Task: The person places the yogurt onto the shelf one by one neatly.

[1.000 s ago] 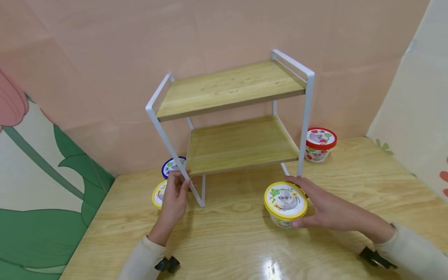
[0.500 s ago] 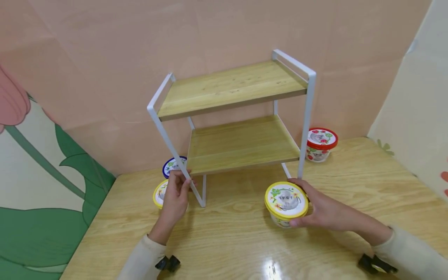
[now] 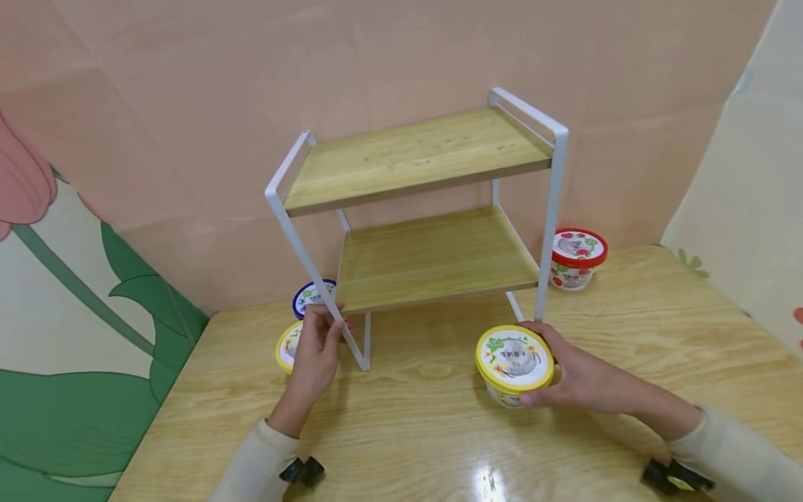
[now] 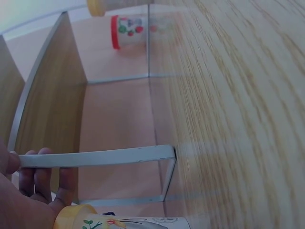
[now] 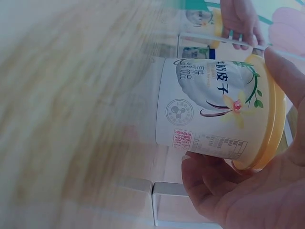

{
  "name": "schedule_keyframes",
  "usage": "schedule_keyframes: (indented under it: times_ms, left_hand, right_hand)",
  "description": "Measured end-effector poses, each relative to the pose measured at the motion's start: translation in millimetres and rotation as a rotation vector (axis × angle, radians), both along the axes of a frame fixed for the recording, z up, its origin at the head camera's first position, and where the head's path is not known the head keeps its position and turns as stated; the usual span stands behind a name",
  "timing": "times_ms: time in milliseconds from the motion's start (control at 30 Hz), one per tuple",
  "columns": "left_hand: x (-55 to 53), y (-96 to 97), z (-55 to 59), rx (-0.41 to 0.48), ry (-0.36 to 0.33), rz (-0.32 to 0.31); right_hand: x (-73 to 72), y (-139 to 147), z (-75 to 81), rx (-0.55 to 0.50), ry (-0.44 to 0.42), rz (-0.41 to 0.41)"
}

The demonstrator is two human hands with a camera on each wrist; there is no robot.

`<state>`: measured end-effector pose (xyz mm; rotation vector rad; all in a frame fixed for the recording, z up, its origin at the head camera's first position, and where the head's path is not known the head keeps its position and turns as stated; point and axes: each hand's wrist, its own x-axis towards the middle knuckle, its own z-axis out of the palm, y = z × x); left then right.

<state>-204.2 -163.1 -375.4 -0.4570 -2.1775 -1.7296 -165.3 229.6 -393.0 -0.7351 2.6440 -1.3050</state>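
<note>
Painted green leaves (image 3: pixel 69 425) fill the panel at our far left. Beside the rack (image 3: pixel 439 258) we see a second yellow-lidded tub (image 3: pixel 286 347), partly covered by our left hand (image 3: pixel 316 355), and behind it a blue-lidded tub (image 3: pixel 308 298), crossed by the front left leg (image 3: pixel 305 258). Our left hand pinches that leg between thumb and fingers. The two-tier rack stands upright on the wooden table (image 3: pixel 414 432), its long axis running side to side, roughly along the pink wall (image 3: pixel 401 56). Just by the front right leg (image 3: pixel 549 237), the held tub (image 3: pixel 513 359) stands upright, yellow lid (image 5: pixel 278 114) facing up, lettering right way up for us. Our right hand (image 3: pixel 580 369) grasps it, thumb toward us, fingers round the back. Beyond the rack's right end we see a red-lidded tub (image 3: pixel 577 259).
</note>
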Motion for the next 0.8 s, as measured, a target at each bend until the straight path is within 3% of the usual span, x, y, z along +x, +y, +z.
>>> schedule_keyframes:
  times_ms: [800]
  left_hand:
    - [-0.5, -0.6, 0.1, -0.005, 0.011, -0.004]
  right_hand:
    - [2.7, -4.9, 2.2, 0.047, 0.035, -0.023]
